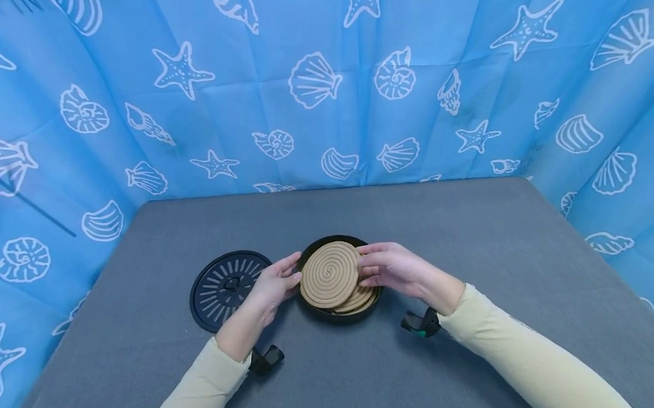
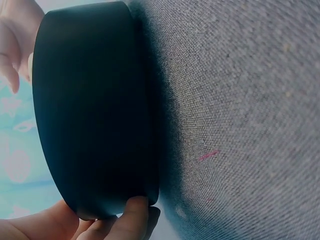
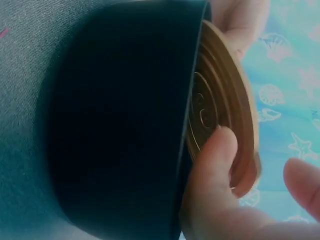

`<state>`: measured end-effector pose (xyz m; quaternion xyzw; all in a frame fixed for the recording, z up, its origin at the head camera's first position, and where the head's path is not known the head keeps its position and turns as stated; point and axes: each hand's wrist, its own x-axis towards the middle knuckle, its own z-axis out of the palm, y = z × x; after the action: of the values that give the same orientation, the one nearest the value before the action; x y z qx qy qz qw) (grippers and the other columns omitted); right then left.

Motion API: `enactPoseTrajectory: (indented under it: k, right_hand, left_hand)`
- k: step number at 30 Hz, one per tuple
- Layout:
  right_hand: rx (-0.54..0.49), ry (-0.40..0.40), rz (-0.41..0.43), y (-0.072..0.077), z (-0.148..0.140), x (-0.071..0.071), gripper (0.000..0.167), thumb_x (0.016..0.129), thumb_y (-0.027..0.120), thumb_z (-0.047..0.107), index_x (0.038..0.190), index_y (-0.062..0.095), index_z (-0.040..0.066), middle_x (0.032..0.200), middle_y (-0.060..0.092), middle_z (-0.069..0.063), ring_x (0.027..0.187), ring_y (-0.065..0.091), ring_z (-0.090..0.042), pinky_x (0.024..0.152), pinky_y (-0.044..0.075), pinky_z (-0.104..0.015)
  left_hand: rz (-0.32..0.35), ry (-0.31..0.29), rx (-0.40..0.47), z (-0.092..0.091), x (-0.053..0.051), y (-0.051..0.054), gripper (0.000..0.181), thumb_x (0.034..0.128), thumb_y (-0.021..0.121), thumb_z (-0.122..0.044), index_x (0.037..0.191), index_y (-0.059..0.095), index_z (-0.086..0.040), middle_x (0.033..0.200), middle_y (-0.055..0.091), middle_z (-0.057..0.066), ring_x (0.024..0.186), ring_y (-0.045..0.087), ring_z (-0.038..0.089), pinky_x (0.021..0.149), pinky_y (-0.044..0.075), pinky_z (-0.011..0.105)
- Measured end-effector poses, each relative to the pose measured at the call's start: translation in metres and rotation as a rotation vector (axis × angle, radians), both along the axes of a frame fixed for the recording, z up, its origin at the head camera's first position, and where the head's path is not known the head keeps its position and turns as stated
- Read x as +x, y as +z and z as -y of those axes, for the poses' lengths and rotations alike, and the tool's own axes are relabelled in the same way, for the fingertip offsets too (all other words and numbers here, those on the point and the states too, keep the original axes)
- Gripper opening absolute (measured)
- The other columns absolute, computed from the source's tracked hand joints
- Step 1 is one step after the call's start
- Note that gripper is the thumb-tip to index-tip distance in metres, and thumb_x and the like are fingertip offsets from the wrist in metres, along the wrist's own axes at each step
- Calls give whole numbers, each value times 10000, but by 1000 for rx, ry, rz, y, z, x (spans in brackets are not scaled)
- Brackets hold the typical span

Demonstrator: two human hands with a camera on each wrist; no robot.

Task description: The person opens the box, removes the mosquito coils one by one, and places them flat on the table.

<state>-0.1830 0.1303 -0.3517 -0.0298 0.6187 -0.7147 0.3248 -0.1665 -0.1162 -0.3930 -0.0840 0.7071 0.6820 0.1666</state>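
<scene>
A tan spiral coil lies tilted over the round black tin, on top of other tan coils inside it. My left hand is at the tin's left side; in the left wrist view its fingers curl against the wall of the tin. With my right hand I hold the top coil's right edge. The right wrist view has that coil raised above the rim of the tin, a fingertip against its face and another digit apart from it.
A black slotted lid with a small central knob lies left of the tin, partly behind my left hand. The grey table is backed by a blue curtain with white shells and starfish. Black wrist devices stick out under both forearms.
</scene>
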Motion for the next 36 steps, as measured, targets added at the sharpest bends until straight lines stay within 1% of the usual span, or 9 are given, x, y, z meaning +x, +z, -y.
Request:
enactPoseTrajectory:
  k: [3,5,9,13,17,23,29,32,36]
  right_hand:
    - [-38,42,6,-4,3,-1,482,964,470,-18,1398,305,-148,983,642,-63,855,628,-134,764,553,-284]
    - [-63,50,10,-6,5,-1,498,957,462,-45,1407,272,-145,998,640,-88,863,646,-147,765,564,-294]
    - [-91,27,41,-9,10,0,547,951,441,-90,1442,202,-119,1051,627,-157,861,674,-179,728,581,-286]
    - [-68,-1,68,-11,15,1,579,948,439,-115,1471,189,-94,1040,636,-187,815,690,-189,669,582,-254]
    - [-52,-17,76,-12,16,1,589,944,434,-130,1478,191,-84,1025,640,-198,789,696,-192,649,581,-246]
    - [-55,-22,49,-12,11,1,637,951,423,-130,1508,119,-71,1179,579,-283,840,691,-201,690,583,-265]
    - [-76,-38,24,-7,3,-1,640,961,397,-126,1514,77,-77,1375,399,-380,921,683,-218,767,576,-293]
    - [-92,-49,25,-4,-2,-2,648,961,392,-127,1515,59,-76,1419,345,-386,963,677,-231,807,567,-324]
    - [-117,-66,14,-1,-8,-3,648,962,386,-125,1516,53,-75,1429,333,-382,964,679,-221,826,561,-330]
  left_hand:
    - [5,0,3,0,0,0,476,1007,465,-15,1474,413,-93,1531,357,130,1400,328,306,1090,347,487]
    - [6,-3,4,0,0,0,477,1008,463,-14,1476,409,-93,1531,357,130,1401,326,305,1090,346,486]
    - [6,-4,2,-1,0,0,479,1006,464,-10,1476,410,-92,1528,363,127,1399,330,302,1088,350,486]
    - [11,3,-11,-1,0,0,479,1005,469,-13,1473,416,-98,1526,370,124,1396,337,302,1083,356,488]
    - [12,4,-20,-2,1,0,477,1008,469,-19,1475,414,-102,1522,376,126,1393,342,305,1080,360,489]
    - [18,-22,3,0,1,1,482,1009,449,1,1480,402,-88,1529,355,143,1391,339,309,1079,361,493]
    - [18,-24,-5,0,1,1,486,1009,451,0,1484,396,-89,1530,353,140,1382,357,304,1071,372,491]
    - [14,-25,-4,0,0,2,484,1013,445,-3,1487,389,-82,1530,355,138,1383,356,303,1072,370,497]
    - [3,-32,-6,0,1,2,484,1017,442,-8,1492,379,-79,1533,349,138,1386,350,305,1076,361,504]
